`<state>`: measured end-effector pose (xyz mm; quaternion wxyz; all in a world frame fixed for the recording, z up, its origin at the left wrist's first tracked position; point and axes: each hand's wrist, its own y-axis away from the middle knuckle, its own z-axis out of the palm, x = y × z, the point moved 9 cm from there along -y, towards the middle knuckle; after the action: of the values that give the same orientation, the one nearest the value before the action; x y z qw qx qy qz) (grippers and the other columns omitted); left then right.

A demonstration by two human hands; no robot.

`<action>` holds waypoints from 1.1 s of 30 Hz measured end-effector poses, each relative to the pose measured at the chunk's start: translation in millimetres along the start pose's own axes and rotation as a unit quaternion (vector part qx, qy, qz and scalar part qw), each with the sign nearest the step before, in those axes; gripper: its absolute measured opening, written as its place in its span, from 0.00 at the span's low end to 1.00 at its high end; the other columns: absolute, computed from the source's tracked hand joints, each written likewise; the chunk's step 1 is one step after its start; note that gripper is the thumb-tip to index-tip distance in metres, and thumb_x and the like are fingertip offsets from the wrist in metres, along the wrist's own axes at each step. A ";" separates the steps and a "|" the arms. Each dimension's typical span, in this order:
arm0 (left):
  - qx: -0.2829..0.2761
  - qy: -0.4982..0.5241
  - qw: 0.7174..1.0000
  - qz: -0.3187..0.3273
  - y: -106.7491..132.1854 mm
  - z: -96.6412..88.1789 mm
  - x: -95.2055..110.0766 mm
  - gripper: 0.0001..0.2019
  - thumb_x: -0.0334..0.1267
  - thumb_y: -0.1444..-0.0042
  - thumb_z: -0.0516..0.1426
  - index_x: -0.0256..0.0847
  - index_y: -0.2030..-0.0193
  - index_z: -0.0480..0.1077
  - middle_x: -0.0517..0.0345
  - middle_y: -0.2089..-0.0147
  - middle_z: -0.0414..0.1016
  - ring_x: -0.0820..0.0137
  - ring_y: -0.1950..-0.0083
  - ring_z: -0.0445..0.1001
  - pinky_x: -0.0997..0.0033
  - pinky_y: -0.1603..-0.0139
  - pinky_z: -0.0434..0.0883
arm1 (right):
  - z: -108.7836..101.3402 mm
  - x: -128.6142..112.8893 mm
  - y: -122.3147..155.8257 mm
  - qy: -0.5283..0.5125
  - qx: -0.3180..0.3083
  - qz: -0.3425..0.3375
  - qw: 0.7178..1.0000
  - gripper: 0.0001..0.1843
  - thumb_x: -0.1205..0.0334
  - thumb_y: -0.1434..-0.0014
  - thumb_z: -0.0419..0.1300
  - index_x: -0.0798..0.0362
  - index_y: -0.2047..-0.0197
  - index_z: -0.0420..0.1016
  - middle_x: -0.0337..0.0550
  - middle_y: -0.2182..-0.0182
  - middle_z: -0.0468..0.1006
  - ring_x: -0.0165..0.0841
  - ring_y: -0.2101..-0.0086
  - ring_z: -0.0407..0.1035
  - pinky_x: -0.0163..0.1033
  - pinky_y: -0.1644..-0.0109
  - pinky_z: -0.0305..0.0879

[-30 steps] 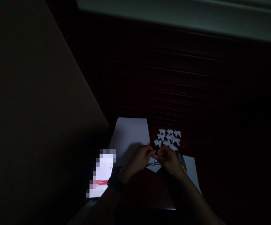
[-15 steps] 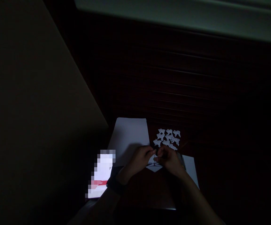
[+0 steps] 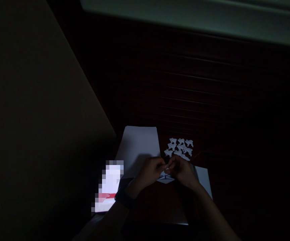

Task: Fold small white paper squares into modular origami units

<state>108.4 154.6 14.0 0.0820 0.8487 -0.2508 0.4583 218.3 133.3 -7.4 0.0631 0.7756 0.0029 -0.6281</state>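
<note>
My left hand and my right hand meet fingertip to fingertip, both closed in a pinch. Between them is a piece of folded white paper with dark lines on it. Its lower point shows below my fingers, while its upper part is hidden behind them. Just beyond my fingers, several small folded white paper figures lie in rows. The dim light hides the fine folds.
A stack of white paper lies at the left. More white paper sits under a dark strip at the right. A lit screen, partly pixelated, is near my left wrist. The dark table's front edge shows below.
My fingertips have come closer together over the folded paper, and less of it shows. My right hand has shifted slightly. The paper figures have not moved.
</note>
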 end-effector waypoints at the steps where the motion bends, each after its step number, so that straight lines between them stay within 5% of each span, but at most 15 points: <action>1: 0.004 -0.004 1.000 0.002 0.3 -0.5 0.4 0.09 0.35 0.46 0.53 0.39 0.74 0.70 0.62 0.76 0.70 0.74 0.74 0.66 0.76 0.73 0.56 | 0.4 -1.0 0.2 0.002 0.000 -0.002 1.000 0.13 0.66 0.56 0.64 0.52 0.67 0.65 0.34 0.78 0.71 0.29 0.76 0.65 0.32 0.73 0.60; 14: 0.003 0.009 1.000 -0.025 1.0 3.1 -7.3 0.10 0.37 0.47 0.53 0.37 0.74 0.71 0.60 0.76 0.72 0.74 0.75 0.67 0.76 0.75 0.57 | 6.3 0.7 -0.5 0.015 -0.007 -0.025 1.000 0.23 0.64 0.57 0.66 0.49 0.56 0.66 0.35 0.73 0.69 0.29 0.72 0.65 0.33 0.70 0.61; 22: -0.006 0.038 0.999 -0.035 -1.0 8.3 -15.4 0.14 0.39 0.45 0.51 0.36 0.75 0.71 0.61 0.79 0.68 0.75 0.77 0.63 0.77 0.76 0.55 | 16.5 15.0 -3.4 -0.118 -0.044 0.048 0.991 0.21 0.63 0.57 0.64 0.51 0.58 0.66 0.35 0.74 0.70 0.28 0.76 0.64 0.31 0.75 0.60; 33: -0.015 0.066 0.997 -0.045 -0.6 10.8 -17.5 0.13 0.40 0.45 0.51 0.36 0.73 0.72 0.60 0.78 0.68 0.74 0.76 0.62 0.76 0.75 0.56 | 8.5 10.9 -1.7 -0.089 -0.002 0.029 0.996 0.13 0.66 0.56 0.61 0.52 0.63 0.69 0.34 0.79 0.70 0.24 0.81 0.59 0.29 0.79 0.53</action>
<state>108.7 157.3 -6.4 0.1311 0.8257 -0.2133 0.5055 212.2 133.3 -20.0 0.0829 0.7165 -0.0236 -0.6922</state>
